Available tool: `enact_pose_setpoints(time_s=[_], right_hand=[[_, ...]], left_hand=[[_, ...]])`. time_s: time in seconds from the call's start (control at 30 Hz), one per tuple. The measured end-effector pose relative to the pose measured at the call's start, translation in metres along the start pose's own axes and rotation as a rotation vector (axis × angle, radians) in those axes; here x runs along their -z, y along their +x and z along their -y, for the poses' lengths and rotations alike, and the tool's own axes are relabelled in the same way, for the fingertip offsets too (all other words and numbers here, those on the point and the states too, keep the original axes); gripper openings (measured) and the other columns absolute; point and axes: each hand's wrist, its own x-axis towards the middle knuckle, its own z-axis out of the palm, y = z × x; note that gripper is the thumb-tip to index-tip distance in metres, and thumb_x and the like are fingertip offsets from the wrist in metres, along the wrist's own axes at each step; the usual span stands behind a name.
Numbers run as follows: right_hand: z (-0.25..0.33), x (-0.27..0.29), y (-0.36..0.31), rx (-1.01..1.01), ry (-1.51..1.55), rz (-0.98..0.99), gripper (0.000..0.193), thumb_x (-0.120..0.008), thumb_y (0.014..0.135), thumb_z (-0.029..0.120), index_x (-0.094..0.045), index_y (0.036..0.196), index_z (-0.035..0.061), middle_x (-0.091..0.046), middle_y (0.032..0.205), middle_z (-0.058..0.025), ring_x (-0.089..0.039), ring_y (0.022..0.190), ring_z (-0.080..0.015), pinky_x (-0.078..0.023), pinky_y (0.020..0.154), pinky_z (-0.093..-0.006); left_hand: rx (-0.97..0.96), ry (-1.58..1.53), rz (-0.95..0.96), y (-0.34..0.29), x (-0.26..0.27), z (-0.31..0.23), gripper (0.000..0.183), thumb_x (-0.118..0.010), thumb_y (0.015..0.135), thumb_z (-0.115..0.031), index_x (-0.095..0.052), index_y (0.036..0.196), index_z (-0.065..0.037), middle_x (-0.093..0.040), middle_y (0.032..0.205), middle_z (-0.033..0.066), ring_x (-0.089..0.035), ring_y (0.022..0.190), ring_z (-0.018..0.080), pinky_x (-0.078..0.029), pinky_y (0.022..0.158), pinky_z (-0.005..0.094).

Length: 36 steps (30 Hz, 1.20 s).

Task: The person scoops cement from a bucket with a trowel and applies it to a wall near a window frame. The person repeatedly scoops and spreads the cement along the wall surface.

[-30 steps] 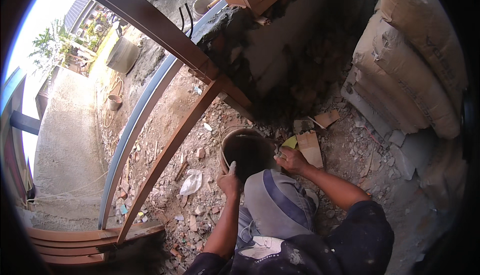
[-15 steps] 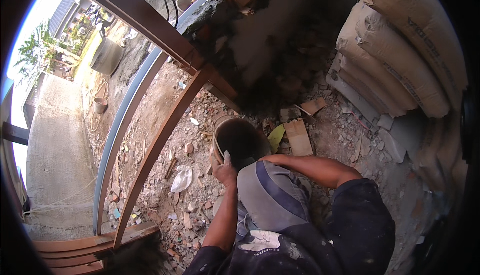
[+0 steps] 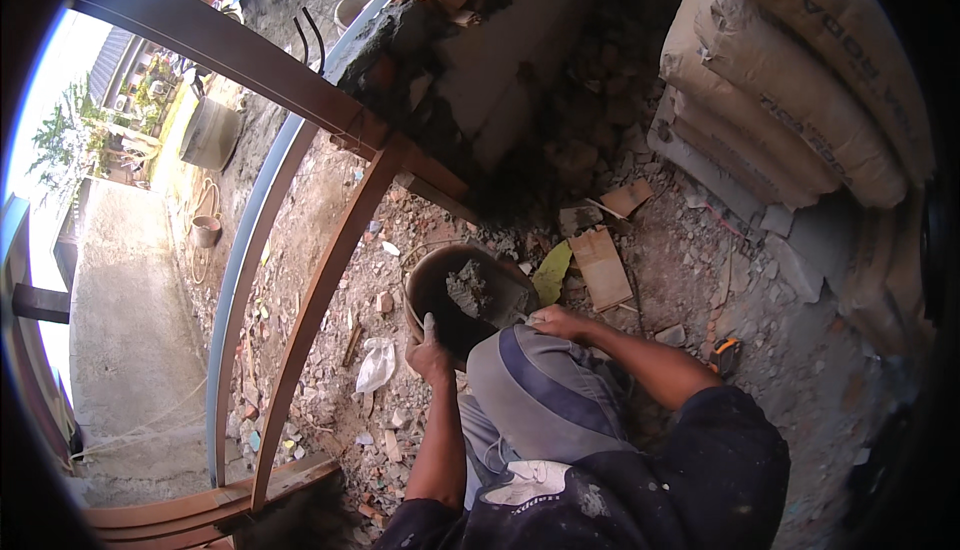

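From here I see the left hand (image 3: pixel 430 358) gripping the bucket (image 3: pixel 428 278) at its eight o'clock; the right hand (image 3: pixel 556 321), at four, curls, contents unclear. Uneven rubble (image 3: pixel 395 418) could tip it.

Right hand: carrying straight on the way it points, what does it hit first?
Likely the bucket: the right hand points leftward at its near right side. Depth is unclear in this single view, so I can't tell whether it already touches the rim.
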Motion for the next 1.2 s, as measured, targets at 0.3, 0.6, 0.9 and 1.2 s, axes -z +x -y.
enact_pose_setpoints(time_s=[0.3, 0.6, 0.9, 1.2], right_hand=[[0.071, 0.004, -0.022, 0.394, -0.408, -0.561, 0.027, -0.065, 0.089, 0.016, -0.06, 0.109, -0.001, -0.063, 0.086, -0.0134, -0.063, 0.07, -0.0234, -0.052, 0.062, -0.0337], [0.028, -0.01, -0.008, 0.121, -0.657, -0.639, 0.03, -0.065, 0.09, 0.025, -0.056, 0.102, 0.0, -0.063, 0.085, -0.0189, -0.066, 0.073, -0.0364, -0.055, 0.066, -0.0422], [0.092, 0.067, 0.068, 0.273, 0.357, -0.596, 0.032, -0.061, 0.095, 0.038, -0.05, 0.098, 0.0075, -0.056, 0.072, -0.0056, -0.057, 0.051, -0.0151, -0.048, 0.045, -0.0317], [0.129, 0.045, 0.108, 0.167, 0.882, -0.594, 0.035, -0.058, 0.096, 0.044, -0.052, 0.102, 0.0103, -0.056, 0.074, -0.0044, -0.056, 0.054, -0.0147, -0.049, 0.047, -0.0312]], left_hand=[[0.02, 0.134, -0.042, 0.001, 0.002, -0.001, 0.047, -0.077, 0.085, -0.042, -0.068, 0.079, 0.004, -0.062, 0.066, 0.0063, -0.053, 0.058, 0.0147, -0.045, 0.057, 0.0332], [0.002, 0.174, -0.021, 0.0, -0.008, 0.009, 0.045, -0.075, 0.085, -0.043, -0.072, 0.088, 0.002, -0.065, 0.07, 0.0083, -0.055, 0.062, 0.0156, -0.044, 0.059, 0.0343], [-0.011, 0.263, -0.02, -0.003, -0.008, 0.002, 0.049, -0.074, 0.086, -0.046, -0.071, 0.087, 0.003, -0.064, 0.066, 0.0101, -0.056, 0.06, 0.0185, -0.045, 0.059, 0.0365], [-0.044, 0.281, -0.05, -0.005, -0.014, 0.002, 0.047, -0.073, 0.087, -0.044, -0.071, 0.095, 0.003, -0.069, 0.074, 0.0134, -0.061, 0.064, 0.0231, -0.048, 0.062, 0.0389]])
